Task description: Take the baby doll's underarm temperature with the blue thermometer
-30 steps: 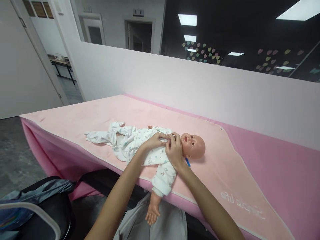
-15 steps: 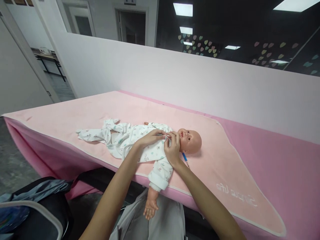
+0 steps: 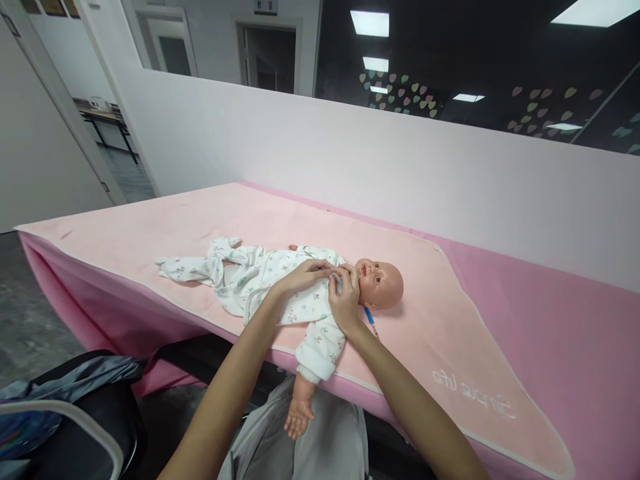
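A baby doll [image 3: 383, 284] lies on its back on a pink mat [image 3: 210, 220], head to the right. It wears a white printed sleepsuit [image 3: 260, 280]; one bare arm hangs over the table's front edge. My left hand [image 3: 305, 275] and my right hand [image 3: 345, 299] meet at the doll's chest just below the chin, both pinching the sleepsuit's neckline. A blue pen-like object [image 3: 369, 315] pokes out under the doll's neck.
A pale pink partition wall [image 3: 400, 173] runs behind the table, with dark glass above. A darker pink cover [image 3: 575, 333] spreads to the right. A dark chair with a grey bag [image 3: 75, 393] stands at the lower left. A doorway opens at the far left.
My hands stay at the doll's neckline, fingers shifting slightly. The view has drifted a little; the doll has not moved on the mat.
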Available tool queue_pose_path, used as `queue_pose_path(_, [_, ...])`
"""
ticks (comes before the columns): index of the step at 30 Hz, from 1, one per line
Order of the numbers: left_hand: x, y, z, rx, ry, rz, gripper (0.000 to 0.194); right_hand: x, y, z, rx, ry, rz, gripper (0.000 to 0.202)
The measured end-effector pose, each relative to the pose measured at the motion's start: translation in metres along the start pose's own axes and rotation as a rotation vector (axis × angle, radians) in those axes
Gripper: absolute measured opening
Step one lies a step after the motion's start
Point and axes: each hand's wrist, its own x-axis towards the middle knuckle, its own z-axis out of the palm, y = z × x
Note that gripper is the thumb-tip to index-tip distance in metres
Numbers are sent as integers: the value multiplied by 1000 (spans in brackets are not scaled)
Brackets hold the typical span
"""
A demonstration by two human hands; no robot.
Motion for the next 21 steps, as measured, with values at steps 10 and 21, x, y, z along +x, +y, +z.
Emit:
queue_pose_path(10, [-1,0,-2,-1,34,-45,24,2,-1,-1,58,-27,28,22])
queue_pose_path(21, [-1,-7,-4,22,24,-3,23,0,2,1,42,-30,7,21])
